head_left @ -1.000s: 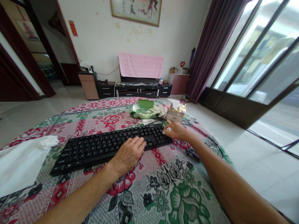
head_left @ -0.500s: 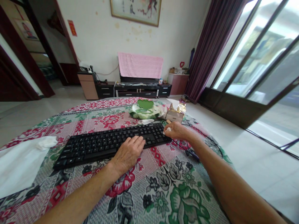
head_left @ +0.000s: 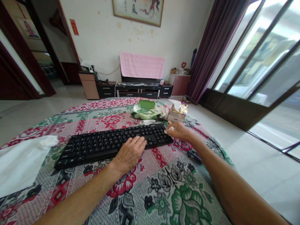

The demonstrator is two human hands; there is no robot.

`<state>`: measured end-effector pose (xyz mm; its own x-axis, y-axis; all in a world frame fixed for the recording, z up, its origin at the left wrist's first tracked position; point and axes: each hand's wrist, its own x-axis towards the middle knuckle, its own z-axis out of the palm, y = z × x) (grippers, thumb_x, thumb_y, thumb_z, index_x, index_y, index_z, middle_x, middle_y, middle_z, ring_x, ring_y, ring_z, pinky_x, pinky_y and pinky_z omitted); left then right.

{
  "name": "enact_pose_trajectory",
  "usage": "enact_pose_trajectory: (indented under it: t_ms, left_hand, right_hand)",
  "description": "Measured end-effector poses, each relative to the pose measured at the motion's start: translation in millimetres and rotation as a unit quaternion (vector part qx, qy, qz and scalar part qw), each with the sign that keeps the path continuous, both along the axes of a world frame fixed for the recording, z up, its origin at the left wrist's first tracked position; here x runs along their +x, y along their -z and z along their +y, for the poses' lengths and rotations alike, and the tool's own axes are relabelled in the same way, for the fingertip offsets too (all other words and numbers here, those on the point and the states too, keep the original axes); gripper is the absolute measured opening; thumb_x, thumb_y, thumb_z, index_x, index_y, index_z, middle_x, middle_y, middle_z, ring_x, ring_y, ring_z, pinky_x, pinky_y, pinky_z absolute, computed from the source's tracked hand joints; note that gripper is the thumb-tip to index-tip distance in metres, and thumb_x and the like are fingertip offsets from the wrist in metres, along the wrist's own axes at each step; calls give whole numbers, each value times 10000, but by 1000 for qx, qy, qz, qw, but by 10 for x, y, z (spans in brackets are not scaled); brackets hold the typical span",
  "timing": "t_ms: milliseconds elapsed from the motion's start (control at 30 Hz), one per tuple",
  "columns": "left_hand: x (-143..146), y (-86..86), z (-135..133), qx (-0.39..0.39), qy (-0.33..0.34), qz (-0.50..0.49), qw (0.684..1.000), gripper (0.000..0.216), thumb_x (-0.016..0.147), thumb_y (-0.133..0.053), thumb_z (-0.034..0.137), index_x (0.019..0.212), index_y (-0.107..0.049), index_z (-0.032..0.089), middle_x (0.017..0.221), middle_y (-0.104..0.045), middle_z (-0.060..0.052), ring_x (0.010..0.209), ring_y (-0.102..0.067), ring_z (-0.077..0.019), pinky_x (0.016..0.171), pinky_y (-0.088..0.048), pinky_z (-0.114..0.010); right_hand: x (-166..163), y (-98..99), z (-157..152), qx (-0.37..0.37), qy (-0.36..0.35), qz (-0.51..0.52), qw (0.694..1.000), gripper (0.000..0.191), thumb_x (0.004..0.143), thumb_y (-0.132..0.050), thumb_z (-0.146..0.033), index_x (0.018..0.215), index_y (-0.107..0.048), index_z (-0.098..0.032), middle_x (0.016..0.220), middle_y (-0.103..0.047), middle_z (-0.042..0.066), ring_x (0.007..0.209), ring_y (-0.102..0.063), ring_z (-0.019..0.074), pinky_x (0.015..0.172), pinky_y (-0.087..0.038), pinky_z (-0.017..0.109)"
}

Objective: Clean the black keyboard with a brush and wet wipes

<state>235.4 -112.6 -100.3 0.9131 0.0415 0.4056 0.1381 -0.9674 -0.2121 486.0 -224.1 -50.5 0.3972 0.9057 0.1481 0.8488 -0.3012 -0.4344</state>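
A black keyboard (head_left: 93, 147) lies at a slant on the flowered tablecloth. Across its lower edge, right of the long space bar, my left hand (head_left: 131, 152) rests flat with its fingers stretched out over the keys. My right hand (head_left: 179, 131) is at the keyboard's right end, by the number keys. Its fingers are closed on a small white wipe (head_left: 170, 129) that touches the keys' edge. A light wooden tip (head_left: 169, 122) shows just above those fingers; whether they hold it too is unclear.
Behind the keyboard stand an opened pack of wet wipes (head_left: 146, 113) with a green lid and a tissue box (head_left: 177, 114). A crumpled wipe (head_left: 147, 122) lies before them. On the left is a white cloth (head_left: 23, 162). A dark cable (head_left: 206, 137) runs along the right.
My right hand and the wipe have shifted only slightly at the keyboard's right end. My left hand stays on the keys; the whole view has moved a little.
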Motion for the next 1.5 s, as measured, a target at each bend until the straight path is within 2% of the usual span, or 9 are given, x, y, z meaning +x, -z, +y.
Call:
enact_pose_trajectory:
  t_ms: [100,200,333,433,633,867,1033,1233,1500]
  left_hand:
    - [-1,3,3,14,-4,2,1000,327,923,-426,149,1225,-546,118,1276,-577,-119,1161,-516,-252,903,-447,-392]
    - [-2,-5,-2,17,-3,5,1000,325,922,-436,155,1225,-547,114,1281,-576,-114,1156,-519,-255,896,-450,-385]
    - [1,-19,-14,3,-6,3,1000,315,922,-439,152,1211,-555,104,1260,-586,-130,1145,-531,-245,879,-458,-383]
    - [2,-19,-14,-2,-3,-1,1000,315,927,-420,150,1206,-561,106,1253,-588,-138,1149,-529,-242,883,-460,-391]
    - [-1,-15,-6,1,2,-1,1000,323,929,-406,145,1210,-561,101,1257,-588,-138,1136,-532,-249,879,-464,-398]
    - [-1,-18,-13,8,-6,1,1000,316,922,-444,152,1212,-557,104,1257,-590,-126,1140,-530,-246,883,-452,-375]
    - [2,-29,-19,13,-6,0,1000,307,926,-444,160,1202,-563,102,1253,-591,-122,1130,-531,-244,884,-448,-371]
    - [5,-31,-23,13,-10,-2,1000,302,936,-431,171,1198,-567,109,1244,-599,-116,1126,-536,-237,878,-452,-366]
    - [3,-32,-19,20,-10,3,1000,301,926,-459,169,1202,-562,106,1250,-595,-109,1125,-532,-238,870,-448,-356]
  right_hand:
    - [4,59,47,48,8,-44,998,315,793,-470,-307,920,-716,-157,690,-634,27,599,-524,126,573,-362,225]
    - [26,114,74,34,-11,-74,997,325,781,-488,-283,1001,-699,-171,782,-647,37,634,-532,124,592,-359,220]
    - [56,78,40,-15,-13,-58,998,302,717,-523,-212,952,-709,-172,704,-630,21,590,-510,119,556,-336,216]
    - [66,52,30,7,2,-45,999,300,761,-493,-222,966,-702,-156,670,-623,21,594,-518,131,562,-342,227]
    - [74,142,102,24,-24,-89,995,344,847,-449,-228,1117,-638,-128,933,-674,90,771,-577,159,700,-387,243]
    - [91,43,33,-34,-15,-52,998,297,807,-442,-194,950,-695,-130,682,-630,40,597,-524,136,575,-341,235]
    - [98,87,32,7,7,-52,999,319,805,-445,-233,993,-687,-142,656,-620,22,562,-502,127,557,-335,232]
    - [106,83,14,-28,28,-36,999,253,756,-496,-227,849,-717,-147,584,-605,17,516,-494,115,517,-316,224]
    - [46,36,8,-41,38,-31,998,248,753,-499,-240,813,-719,-143,558,-578,13,493,-470,107,505,-302,225]
